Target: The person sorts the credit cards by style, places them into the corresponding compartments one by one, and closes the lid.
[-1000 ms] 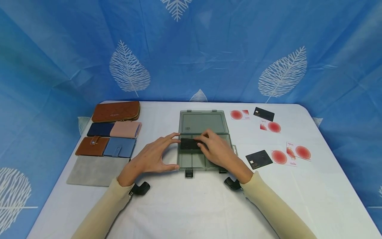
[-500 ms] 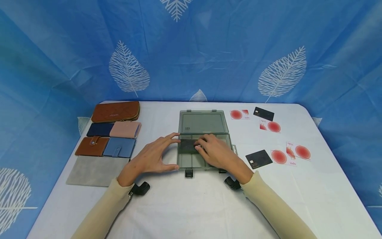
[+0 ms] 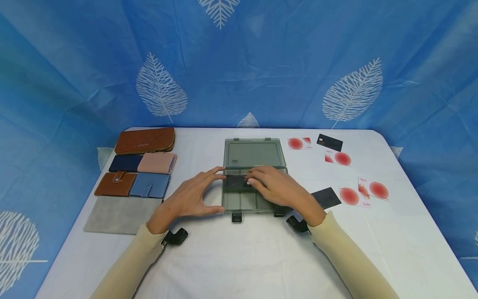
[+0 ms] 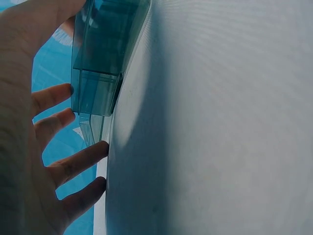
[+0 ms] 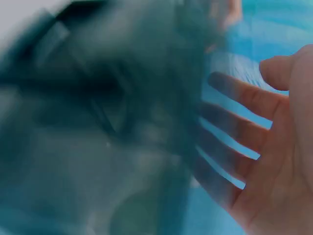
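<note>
A translucent grey-green divided box (image 3: 232,202) lies with its lid (image 3: 255,153) folded back. Inside, a dark card (image 3: 234,182) lies toward the left side, its right end hidden by my right hand (image 3: 276,186). That hand is over the box with thumb and fingers apart; in the right wrist view its fingers (image 5: 239,127) look extended with nothing pinched. My left hand (image 3: 188,196) is at the box's left side, thumb and fingers spread along it. In the left wrist view two fingertips touch the box wall (image 4: 100,54).
Left on the white table lie a brown zip wallet (image 3: 145,140), navy (image 3: 125,163) and pink wallets (image 3: 156,162), brown (image 3: 115,184) and blue wallets (image 3: 150,185), and a grey pouch (image 3: 121,214). Right lie black cards (image 3: 330,142) and red-and-white cards (image 3: 300,143). A blue curtain (image 3: 254,62) stands behind.
My right hand has lowered the dark card into the box, let go of it and drawn slightly right, its forearm now covering part of the nearer black card. My left hand has stayed put.
</note>
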The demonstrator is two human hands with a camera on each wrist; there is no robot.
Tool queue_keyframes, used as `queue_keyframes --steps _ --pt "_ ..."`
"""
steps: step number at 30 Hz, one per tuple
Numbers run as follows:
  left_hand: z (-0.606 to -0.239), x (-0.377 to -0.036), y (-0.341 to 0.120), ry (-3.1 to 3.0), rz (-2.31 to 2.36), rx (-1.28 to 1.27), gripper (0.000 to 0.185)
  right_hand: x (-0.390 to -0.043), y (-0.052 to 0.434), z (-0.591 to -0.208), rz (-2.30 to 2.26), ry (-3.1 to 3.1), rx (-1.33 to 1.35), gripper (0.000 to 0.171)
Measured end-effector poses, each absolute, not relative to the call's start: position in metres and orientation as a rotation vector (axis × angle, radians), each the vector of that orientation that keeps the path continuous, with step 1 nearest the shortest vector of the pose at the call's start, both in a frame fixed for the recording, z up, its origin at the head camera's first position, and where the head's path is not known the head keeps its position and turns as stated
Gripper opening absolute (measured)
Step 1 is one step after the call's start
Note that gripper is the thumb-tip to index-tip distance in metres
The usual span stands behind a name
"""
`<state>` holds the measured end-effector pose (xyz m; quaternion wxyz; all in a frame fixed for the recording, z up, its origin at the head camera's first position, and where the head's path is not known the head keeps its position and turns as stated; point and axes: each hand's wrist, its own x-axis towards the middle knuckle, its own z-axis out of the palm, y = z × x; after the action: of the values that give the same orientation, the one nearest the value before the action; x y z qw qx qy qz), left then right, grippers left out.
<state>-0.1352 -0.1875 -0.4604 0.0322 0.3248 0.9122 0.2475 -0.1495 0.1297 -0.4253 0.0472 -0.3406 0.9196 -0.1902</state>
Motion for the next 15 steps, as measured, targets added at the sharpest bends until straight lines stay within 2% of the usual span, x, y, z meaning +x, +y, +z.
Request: queue_keyframes --steps 7,15 --pt "-0.461 -0.137 -0.184 2.824 0.751 1.021 0.091 -0.167 0.173 -0.405 -0.844 2.838 -0.89 0.039" --pt "-0.461 -0.135 -0.186 2.832 0.747 1.024 0.089 -0.192 0.221 -0.405 -0.965 2.927 -0.72 0.037"
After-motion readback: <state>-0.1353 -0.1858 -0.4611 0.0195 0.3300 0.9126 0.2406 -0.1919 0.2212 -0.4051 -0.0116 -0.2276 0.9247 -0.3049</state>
